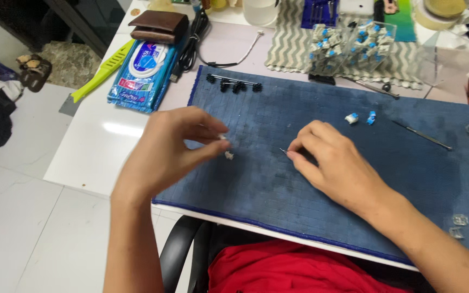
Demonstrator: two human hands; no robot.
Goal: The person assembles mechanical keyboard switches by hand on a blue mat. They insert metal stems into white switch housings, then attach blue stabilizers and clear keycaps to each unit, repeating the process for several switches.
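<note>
- Small white part (222,137), hard-looking and pale; we find it pinched between thumb and fingertips of the left hand (175,146), just above the mat's left half; its exact shape is too small to tell.
- Second white part (228,155), tiny and irregular; it lies loose on the mat just below the left fingertips.
- Thin metal tool (284,151), slender with a pointed tip; the right hand (329,163) grips it with fingers closed narrow, the tip showing beyond them, near the mat's middle.
- Blue mat (310,206), woven cloth with a fine grid texture and darker edging; it covers the white table (90,141).
- Two small blue-and-white pieces (360,118); blocky, lying well apart from our hands, to the upper right.
- Long metal rod (422,135); thin, lying slantwise on the mat's right side.
- Black stabiliser bar (234,84); wire with dark knobs, at the mat's top edge.
- Blue tissue pack (143,76); glossy soft plastic, left of the mat.
</note>
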